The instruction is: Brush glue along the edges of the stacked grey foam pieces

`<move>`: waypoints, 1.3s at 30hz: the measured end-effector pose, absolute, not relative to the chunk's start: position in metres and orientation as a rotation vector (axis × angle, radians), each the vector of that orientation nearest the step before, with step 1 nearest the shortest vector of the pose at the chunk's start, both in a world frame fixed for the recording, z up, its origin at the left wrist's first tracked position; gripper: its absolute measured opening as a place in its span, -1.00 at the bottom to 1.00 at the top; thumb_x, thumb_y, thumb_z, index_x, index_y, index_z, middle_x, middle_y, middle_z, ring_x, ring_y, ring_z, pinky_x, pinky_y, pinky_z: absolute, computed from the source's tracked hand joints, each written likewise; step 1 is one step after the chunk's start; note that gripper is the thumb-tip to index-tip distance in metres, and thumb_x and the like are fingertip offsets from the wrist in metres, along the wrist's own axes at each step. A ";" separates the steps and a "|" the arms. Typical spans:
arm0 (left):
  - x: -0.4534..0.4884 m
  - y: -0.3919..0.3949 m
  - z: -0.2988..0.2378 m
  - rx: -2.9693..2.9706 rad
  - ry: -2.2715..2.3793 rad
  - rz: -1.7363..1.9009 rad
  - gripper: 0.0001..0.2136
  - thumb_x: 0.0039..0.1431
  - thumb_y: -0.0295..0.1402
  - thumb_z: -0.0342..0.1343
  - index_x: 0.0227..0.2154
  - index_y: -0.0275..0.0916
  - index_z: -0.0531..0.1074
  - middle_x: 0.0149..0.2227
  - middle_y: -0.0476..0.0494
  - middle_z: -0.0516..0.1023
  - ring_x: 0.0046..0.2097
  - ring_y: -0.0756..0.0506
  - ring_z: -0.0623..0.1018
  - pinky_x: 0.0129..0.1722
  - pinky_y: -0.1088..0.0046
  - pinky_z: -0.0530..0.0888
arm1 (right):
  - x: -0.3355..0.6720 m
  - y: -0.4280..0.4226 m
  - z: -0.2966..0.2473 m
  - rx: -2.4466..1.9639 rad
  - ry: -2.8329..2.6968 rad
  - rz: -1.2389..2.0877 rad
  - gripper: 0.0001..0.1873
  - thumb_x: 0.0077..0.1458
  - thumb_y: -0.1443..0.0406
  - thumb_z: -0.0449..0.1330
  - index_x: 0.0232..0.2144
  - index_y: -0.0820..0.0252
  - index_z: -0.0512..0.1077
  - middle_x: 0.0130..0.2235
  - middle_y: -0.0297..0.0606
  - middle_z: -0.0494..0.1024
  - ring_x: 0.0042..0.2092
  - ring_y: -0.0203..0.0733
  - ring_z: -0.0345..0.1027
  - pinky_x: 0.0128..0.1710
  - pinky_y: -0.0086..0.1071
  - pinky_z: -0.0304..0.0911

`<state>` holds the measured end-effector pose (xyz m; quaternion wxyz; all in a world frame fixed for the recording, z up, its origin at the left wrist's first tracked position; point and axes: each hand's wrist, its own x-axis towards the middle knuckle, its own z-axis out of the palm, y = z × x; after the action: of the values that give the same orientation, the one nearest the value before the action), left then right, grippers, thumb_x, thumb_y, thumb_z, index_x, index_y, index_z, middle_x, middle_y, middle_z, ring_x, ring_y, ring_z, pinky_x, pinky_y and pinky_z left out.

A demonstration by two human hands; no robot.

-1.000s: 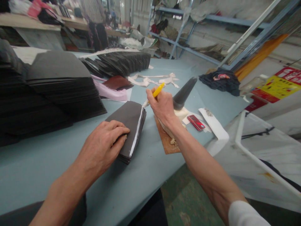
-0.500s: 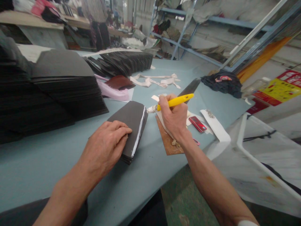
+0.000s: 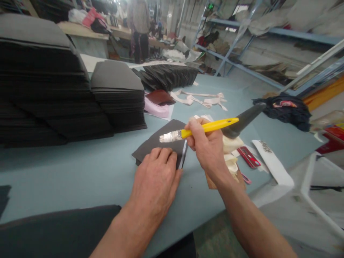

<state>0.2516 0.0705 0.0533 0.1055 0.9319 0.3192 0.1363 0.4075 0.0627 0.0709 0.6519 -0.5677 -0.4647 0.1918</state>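
Observation:
My right hand (image 3: 208, 148) is closed around the yellow handle of a paintbrush (image 3: 219, 124). The brush's white-coated bristles point left, over a small stack of dark grey panels (image 3: 174, 125); I cannot tell whether they touch it. Along the top panel's right edge runs a wet-looking white strip (image 3: 184, 152). My left hand (image 3: 157, 175) lies on the near part of this stack, fingers laid across the top panel and the thumb by its right corner. Behind my right wrist a brown board (image 3: 212, 181) is partly hidden, with cream-coloured crumpled material (image 3: 231, 161) on it.
Tall stacks of dark panels (image 3: 118, 77) stand at left, with a fanned row (image 3: 172, 75) behind. White ribbon (image 3: 206, 100), a red packet (image 3: 249, 157), a white strip of card (image 3: 272, 163) and dark cloth (image 3: 287, 111) lie around the table (image 3: 102, 172). A person (image 3: 139, 28) stands beyond.
The brush has moved from the panel's right edge leftward over its top. My left hand has shifted toward the panel's near right corner, and the stack has turned. The camera view has swung left.

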 end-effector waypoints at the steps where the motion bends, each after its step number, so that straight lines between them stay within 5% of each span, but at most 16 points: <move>1: 0.252 0.070 0.052 2.754 0.938 0.430 -0.73 0.45 -0.31 0.10 0.05 -0.33 0.57 0.12 -0.34 0.62 0.12 -0.38 0.55 0.08 -0.05 0.63 | 0.402 0.063 0.071 -1.300 -1.068 0.453 -0.52 0.26 -0.11 0.33 -0.45 0.10 0.44 -0.64 -0.53 0.31 -0.59 -0.39 0.19 -0.56 -0.47 0.16; 9: 0.253 0.064 0.045 2.705 0.952 0.510 -0.66 0.50 -0.27 0.06 0.16 -0.31 0.55 0.18 -0.37 0.61 0.12 -0.34 0.58 0.13 -0.03 0.62 | 0.368 0.066 0.074 -1.363 -1.137 0.496 -0.64 0.24 0.07 0.33 -0.49 0.09 0.41 -0.62 -0.51 0.38 -0.56 -0.37 0.29 -0.50 -0.47 0.30; 31: 0.266 0.061 0.028 2.739 0.886 0.778 -0.45 0.26 -0.60 0.04 0.32 -0.41 0.43 0.20 -0.43 0.64 0.26 -0.34 0.61 0.33 0.06 0.56 | 0.341 0.074 0.080 -1.564 -1.367 0.467 -0.66 0.26 0.07 0.31 -0.49 0.08 0.43 -0.60 -0.48 0.43 -0.55 -0.32 0.31 -0.53 -0.42 0.22; 39: 0.259 0.061 0.031 2.694 0.870 0.768 -0.56 0.32 -0.46 0.20 0.24 -0.34 0.53 0.27 -0.39 0.60 0.29 -0.36 0.58 0.31 0.06 0.59 | 0.348 0.077 0.075 -1.568 -1.398 0.368 -0.66 0.27 0.10 0.30 -0.50 0.08 0.44 -0.58 -0.47 0.43 -0.53 -0.33 0.29 -0.50 -0.42 0.21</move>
<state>0.2592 0.0614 0.0307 0.1040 0.9135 0.2949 0.2602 0.3479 0.0771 0.0749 0.4834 -0.6436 -0.5739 0.1509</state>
